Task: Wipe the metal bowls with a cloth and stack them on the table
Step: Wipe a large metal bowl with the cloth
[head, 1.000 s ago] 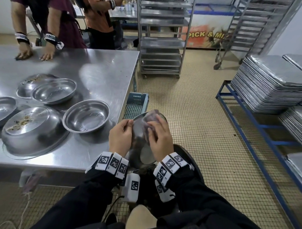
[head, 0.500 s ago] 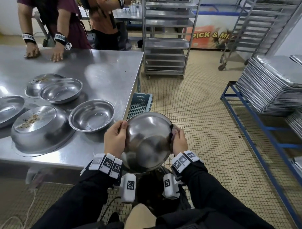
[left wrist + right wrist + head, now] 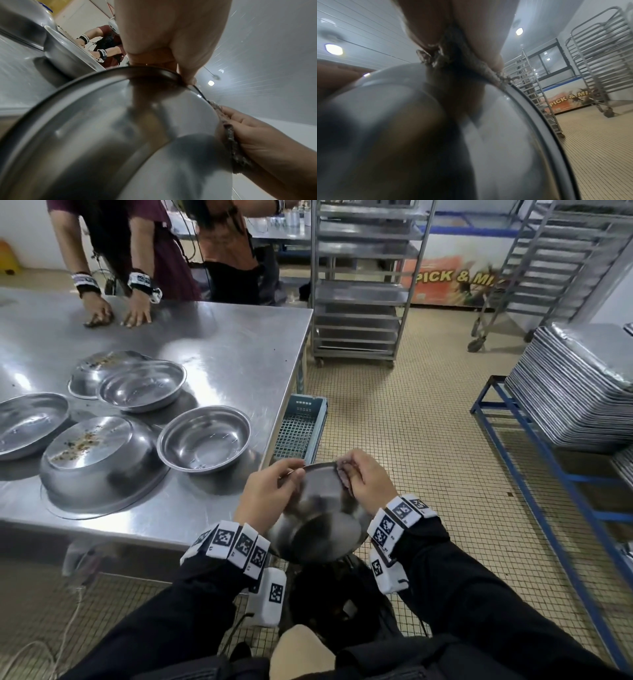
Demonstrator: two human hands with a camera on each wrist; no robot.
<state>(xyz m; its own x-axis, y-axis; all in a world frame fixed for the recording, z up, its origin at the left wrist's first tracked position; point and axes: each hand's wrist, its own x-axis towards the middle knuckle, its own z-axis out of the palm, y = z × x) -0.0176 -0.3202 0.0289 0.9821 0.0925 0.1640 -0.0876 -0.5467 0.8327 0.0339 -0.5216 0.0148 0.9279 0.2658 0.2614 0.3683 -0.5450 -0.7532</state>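
Note:
I hold a metal bowl [image 3: 320, 529] in the air off the table's front right corner, its outer side turned toward me. My left hand [image 3: 270, 491] grips its far left rim [image 3: 154, 70]. My right hand [image 3: 368, 482] pinches a grey-brown cloth [image 3: 344, 472] against the far right rim; the same cloth [image 3: 229, 136] [image 3: 462, 65] is folded over the edge. On the steel table [image 3: 222, 344] lie several more bowls: one upright [image 3: 204, 438], one upside down with crumbs on it [image 3: 99, 460], and two overlapping [image 3: 142, 386] behind.
A blue plastic crate [image 3: 301, 428] stands on the tiled floor by the table corner. Tray racks [image 3: 361, 278] stand behind, and stacked metal trays [image 3: 575, 385] rest on a blue frame at right. Another person's hands [image 3: 116, 314] press on the table's far edge.
The bowl has been turned and tipped in my hands. My right hand with the cloth went from the bowl's face to its right side, then up to the far rim.

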